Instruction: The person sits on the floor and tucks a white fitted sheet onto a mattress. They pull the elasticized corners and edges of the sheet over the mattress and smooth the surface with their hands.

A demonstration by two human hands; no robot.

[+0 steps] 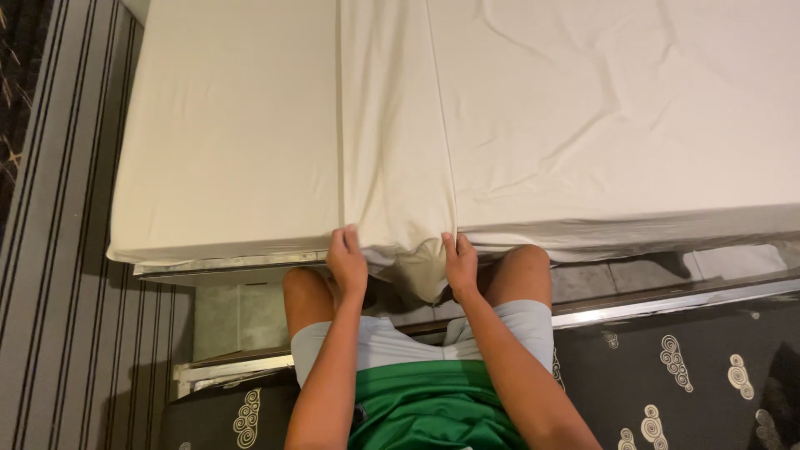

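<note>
Gripping: both hands pinch a raised fold of white sheet (398, 125) at the near edge of the bed (225, 150), centre of frame.
Left hand (347, 260): fingers curled shut on the fold's left side, at the mattress edge.
Right hand (459, 260): closed on the fold's right side, thumb on top.
Sheet: lies flat at upper left; creased at upper right; the pinched band runs from the top of frame down to the hands, its end hanging between the knees.
Progress: sheet looks mostly spread; the middle fold and right-hand wrinkles are left to smooth.
Surround: striped carpet (58, 317) at left; dark patterned bed base (692, 367) at lower right.
</note>
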